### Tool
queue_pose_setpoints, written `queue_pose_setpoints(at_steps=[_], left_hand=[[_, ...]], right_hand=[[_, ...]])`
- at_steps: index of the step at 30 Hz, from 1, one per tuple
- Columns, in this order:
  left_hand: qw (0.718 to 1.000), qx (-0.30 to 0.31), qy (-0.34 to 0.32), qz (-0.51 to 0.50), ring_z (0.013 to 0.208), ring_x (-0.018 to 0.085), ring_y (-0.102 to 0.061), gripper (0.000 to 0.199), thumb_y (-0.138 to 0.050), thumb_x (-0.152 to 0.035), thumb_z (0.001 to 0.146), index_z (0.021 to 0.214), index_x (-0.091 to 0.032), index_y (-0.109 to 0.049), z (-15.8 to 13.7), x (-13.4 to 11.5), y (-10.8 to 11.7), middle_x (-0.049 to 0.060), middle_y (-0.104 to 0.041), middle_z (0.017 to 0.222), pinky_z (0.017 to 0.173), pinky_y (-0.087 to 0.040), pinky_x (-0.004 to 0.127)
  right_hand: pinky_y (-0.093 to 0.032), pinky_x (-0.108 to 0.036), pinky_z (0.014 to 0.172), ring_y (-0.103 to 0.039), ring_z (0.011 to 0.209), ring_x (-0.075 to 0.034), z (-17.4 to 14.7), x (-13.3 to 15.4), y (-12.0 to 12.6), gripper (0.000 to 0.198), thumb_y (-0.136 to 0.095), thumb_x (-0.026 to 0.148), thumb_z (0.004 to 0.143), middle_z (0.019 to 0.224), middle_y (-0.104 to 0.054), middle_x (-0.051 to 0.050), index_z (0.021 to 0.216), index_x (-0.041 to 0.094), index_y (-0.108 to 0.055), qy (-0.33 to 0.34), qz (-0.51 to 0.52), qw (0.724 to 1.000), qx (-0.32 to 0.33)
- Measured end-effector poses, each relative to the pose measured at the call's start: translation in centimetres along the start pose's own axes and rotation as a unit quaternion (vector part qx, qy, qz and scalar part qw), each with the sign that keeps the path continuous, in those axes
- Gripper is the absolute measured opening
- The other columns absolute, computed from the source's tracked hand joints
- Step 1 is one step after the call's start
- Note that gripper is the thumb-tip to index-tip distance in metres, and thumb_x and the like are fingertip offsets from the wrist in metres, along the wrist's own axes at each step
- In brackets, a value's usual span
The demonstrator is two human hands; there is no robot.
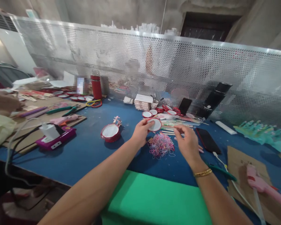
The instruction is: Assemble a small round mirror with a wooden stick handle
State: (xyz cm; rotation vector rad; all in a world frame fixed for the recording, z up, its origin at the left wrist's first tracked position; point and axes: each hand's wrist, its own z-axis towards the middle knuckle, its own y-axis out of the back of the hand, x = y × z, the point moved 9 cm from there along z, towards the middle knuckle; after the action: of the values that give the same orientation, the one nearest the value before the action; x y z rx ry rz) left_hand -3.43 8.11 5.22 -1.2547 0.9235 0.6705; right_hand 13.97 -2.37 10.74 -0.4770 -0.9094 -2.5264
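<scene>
My left hand (141, 131) is closed on a small round white disc with a red rim (155, 125), its thumb lying over the face. To the right, my right hand (186, 140) has its thumb and forefinger pinched together; whatever is between them is too small to make out. Below and between both hands lies a heap of tiny pink and purple rubber bands (161, 145). Several flat sticks (170, 128) lie behind the heap. On the left stands a stack of red-rimmed discs (110, 132), with small wooden pieces (117, 120) showing behind its top.
More red-rimmed discs (147, 114) lie before the perforated metal screen (121, 53). A phone (208, 140), a cardboard piece and a pink glue gun (255, 179) are at right. A purple power strip (57, 139), pliers (61, 110) and a red bottle (96, 87) are at left, near another person's arm.
</scene>
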Motion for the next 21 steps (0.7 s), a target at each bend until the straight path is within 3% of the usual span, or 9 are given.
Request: queue_pose_setpoints(at_steps=[5, 8, 12, 16, 18, 21], left_hand=[[0.995, -0.076, -0.032, 0.057, 0.064, 0.009, -0.054, 0.033, -0.072, -0.019, 0.058, 0.086, -0.018, -0.054, -0.1, -0.6, 1.3, -0.001, -0.059, 0.077, 0.055, -0.045, 0.020], [0.987, -0.125, -0.060, 0.082, 0.071, 0.010, -0.056, 0.036, -0.066, -0.010, 0.059, 0.091, -0.019, -0.053, -0.1, -1.2, 2.1, 0.000, -0.059, 0.085, 0.061, -0.047, 0.021], [0.988, -0.130, -0.055, 0.064, 0.073, 0.012, -0.056, 0.030, -0.058, -0.012, 0.064, 0.093, -0.017, -0.055, 0.0, -1.5, 2.3, 0.003, -0.059, 0.087, 0.062, -0.048, 0.023], [0.989, -0.127, -0.062, 0.042, 0.072, 0.013, -0.056, 0.027, -0.058, -0.014, 0.063, 0.089, -0.017, -0.054, -0.2, -2.3, 2.2, 0.002, -0.058, 0.084, 0.061, -0.049, 0.023], [0.989, -0.122, -0.070, 0.035, 0.072, 0.013, -0.056, 0.026, -0.058, -0.015, 0.062, 0.087, -0.017, -0.053, -0.2, -2.6, 2.1, 0.002, -0.058, 0.083, 0.061, -0.048, 0.023], [0.991, -0.116, -0.064, 0.029, 0.069, 0.012, -0.055, 0.026, -0.058, -0.015, 0.061, 0.086, -0.017, -0.053, -0.2, -2.4, 2.0, 0.001, -0.057, 0.080, 0.059, -0.048, 0.023]], right_hand=[[-0.042, -0.036, 0.083, -0.059, 0.083, -0.021, 0.1, -1.2, -1.1, 0.021, -0.050, 0.034, 0.085, 0.084, -0.067, -0.005, 0.090, 0.021, -0.066, -0.010, -0.054, 0.997, 0.061], [-0.041, -0.038, 0.089, -0.058, 0.096, -0.023, -0.7, -1.2, -2.9, 0.032, -0.046, 0.039, 0.087, 0.099, -0.066, -0.009, 0.105, 0.018, -0.063, -0.005, -0.057, 0.993, 0.102], [-0.035, -0.047, 0.096, -0.047, 0.117, -0.028, -3.0, 1.0, -6.5, 0.058, -0.041, 0.056, 0.087, 0.126, -0.053, -0.016, 0.130, 0.018, -0.047, -0.002, -0.101, 0.983, 0.151], [-0.033, -0.053, 0.093, -0.041, 0.120, -0.035, -5.0, 4.0, -9.0, 0.071, -0.047, 0.067, 0.079, 0.134, -0.045, -0.018, 0.135, 0.024, -0.042, 0.001, -0.154, 0.971, 0.184], [-0.035, -0.052, 0.092, -0.040, 0.120, -0.035, -5.1, 5.3, -9.6, 0.070, -0.050, 0.066, 0.078, 0.134, -0.044, -0.018, 0.134, 0.025, -0.043, 0.021, -0.155, 0.968, 0.196], [-0.038, -0.045, 0.090, -0.046, 0.112, -0.029, -4.9, 6.2, -10.1, 0.045, -0.048, 0.054, 0.085, 0.121, -0.052, -0.014, 0.118, 0.025, -0.056, 0.052, -0.127, 0.964, 0.229]])
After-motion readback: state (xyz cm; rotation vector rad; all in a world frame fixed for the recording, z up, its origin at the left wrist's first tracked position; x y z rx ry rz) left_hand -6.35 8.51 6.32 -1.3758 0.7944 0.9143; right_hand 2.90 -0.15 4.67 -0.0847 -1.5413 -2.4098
